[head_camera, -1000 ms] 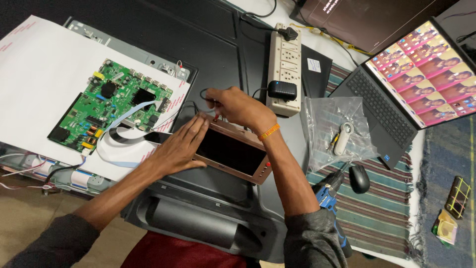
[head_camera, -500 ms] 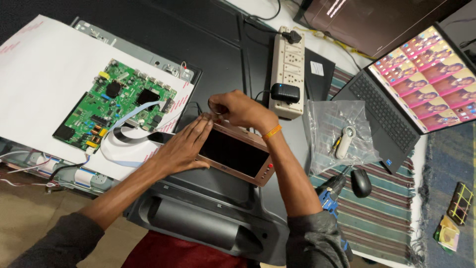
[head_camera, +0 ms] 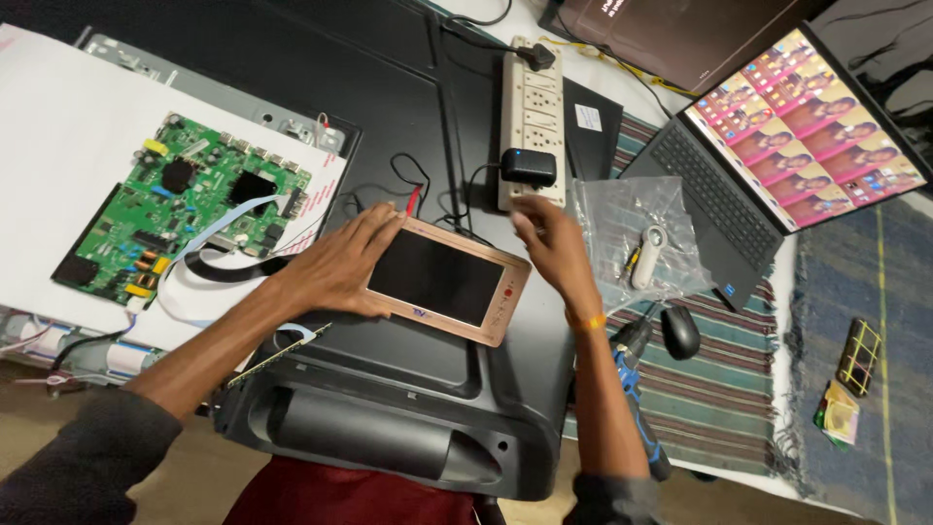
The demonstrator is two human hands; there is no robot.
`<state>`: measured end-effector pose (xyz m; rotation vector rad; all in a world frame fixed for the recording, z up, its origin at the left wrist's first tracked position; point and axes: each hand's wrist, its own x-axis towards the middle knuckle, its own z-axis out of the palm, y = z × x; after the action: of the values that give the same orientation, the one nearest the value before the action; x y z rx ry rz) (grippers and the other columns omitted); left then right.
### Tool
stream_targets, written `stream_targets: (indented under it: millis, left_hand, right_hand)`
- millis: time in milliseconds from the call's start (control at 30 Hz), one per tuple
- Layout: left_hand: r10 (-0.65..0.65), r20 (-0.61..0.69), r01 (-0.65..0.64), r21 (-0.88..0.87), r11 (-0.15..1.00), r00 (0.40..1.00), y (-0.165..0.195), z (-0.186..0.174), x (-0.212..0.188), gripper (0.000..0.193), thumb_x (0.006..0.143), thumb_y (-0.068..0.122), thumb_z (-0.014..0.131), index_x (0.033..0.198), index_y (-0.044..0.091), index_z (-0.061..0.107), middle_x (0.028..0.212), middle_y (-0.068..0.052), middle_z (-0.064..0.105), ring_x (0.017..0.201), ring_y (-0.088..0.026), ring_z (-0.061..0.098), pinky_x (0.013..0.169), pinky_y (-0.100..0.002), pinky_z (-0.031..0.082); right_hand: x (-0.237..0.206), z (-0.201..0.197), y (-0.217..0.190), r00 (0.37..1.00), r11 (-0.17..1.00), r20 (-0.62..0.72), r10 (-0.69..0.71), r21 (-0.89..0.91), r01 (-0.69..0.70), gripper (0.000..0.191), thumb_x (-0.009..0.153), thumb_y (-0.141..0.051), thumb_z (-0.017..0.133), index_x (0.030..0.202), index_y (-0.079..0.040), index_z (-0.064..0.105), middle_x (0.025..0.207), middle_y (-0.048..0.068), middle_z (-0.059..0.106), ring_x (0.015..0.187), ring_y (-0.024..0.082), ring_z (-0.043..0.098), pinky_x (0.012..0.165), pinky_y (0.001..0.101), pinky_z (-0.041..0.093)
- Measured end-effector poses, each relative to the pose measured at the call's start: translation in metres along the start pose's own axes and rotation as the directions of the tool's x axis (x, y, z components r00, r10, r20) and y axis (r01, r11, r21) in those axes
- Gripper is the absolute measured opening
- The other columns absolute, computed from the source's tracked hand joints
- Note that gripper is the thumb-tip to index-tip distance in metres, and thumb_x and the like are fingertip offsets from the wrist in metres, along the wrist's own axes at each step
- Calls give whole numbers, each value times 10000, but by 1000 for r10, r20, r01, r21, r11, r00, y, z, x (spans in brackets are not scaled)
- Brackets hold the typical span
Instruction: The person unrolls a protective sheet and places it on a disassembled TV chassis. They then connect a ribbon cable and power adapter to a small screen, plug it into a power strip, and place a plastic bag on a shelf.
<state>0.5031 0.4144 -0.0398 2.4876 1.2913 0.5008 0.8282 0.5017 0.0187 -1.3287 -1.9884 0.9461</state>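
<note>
The left hand (head_camera: 340, 267), fingers spread flat, presses the left end of the small copper-framed rectangular display unit (head_camera: 447, 280) to steady it on the black plastic rear housing (head_camera: 389, 389), while the right hand (head_camera: 549, 243) hovers loosely open, empty, beside its right end.

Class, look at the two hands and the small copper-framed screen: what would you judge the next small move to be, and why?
Probably the right hand comes back to grip the screen's right edge. It hovers open just off the screen's upper right corner, near the power strip, while the left hand alone presses flat on the left end; the red and black wires sit at its top edge.
</note>
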Motion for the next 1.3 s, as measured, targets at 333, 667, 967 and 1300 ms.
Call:
stream_targets:
  millis: [333, 667, 967, 1300]
  left_hand:
    - [-31, 126, 41, -75, 996, 991, -5, -12, 19, 1483, 491, 613, 926, 1580, -32, 153, 1518, -319, 271, 1387, -477, 360, 1117, -482, 386]
    - [-80, 161, 90, -60, 994, 984, -17, -22, 44, 1488, 475, 636, 929, 1540, -53, 151, 1539, -301, 260, 1365, -479, 418, 1102, -464, 431]
    - [-192, 254, 231, -134, 964, 948, -28, -19, 56, 1534, 443, 601, 936, 1619, 63, 112, 1625, -211, 182, 1446, -402, 357, 1137, -447, 406]
    - [-97, -27, 94, -97, 991, 995, -17, -29, 35, 1196, 686, 540, 833, 1589, 24, 243, 1646, -253, 237, 1482, -416, 300, 1180, -479, 319]
  right_hand:
    - [-93, 21, 80, 923, 824, 68, 379, 430, -370, 484, 1065, -352, 450, 1348, 13, 596, 1005, 79, 730, 811, 133, 708, 710, 271, 582]
    - [-75, 40, 60, 904, 664, -44, 424, 695, -278, 389, 1071, -216, 509, 1315, 59, 636, 948, 55, 688, 779, 98, 615, 719, 265, 541]
    - [-69, 48, 62, 876, 660, -119, 466, 706, -256, 331, 1042, -138, 513, 1253, 68, 663, 1002, 62, 727, 808, 83, 621, 713, 242, 522]
    - [-94, 41, 79, 863, 833, -269, 428, 488, -261, 317, 1011, -177, 604, 1257, 1, 693, 1088, 30, 736, 892, 113, 663, 787, 252, 548]
